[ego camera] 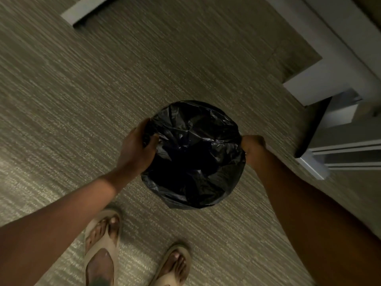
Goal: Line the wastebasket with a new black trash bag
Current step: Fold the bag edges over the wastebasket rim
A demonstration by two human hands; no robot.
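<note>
A round wastebasket stands on the carpet in the middle of the head view, wholly covered by a crinkled black trash bag (193, 155) whose plastic drapes over the rim and sags into the dark inside. The basket's own wall is hidden under the plastic. My left hand (138, 149) grips the bag at the left rim, thumb inside and fingers outside. My right hand (252, 146) is closed on the bag's edge at the right rim.
Striped beige carpet (82, 100) lies all around. My two feet in tan sandals (103, 248) stand just near of the basket. White baseboard and a door frame (329, 65) run along the right, with a dark panel edge (315, 129) close to the basket's right.
</note>
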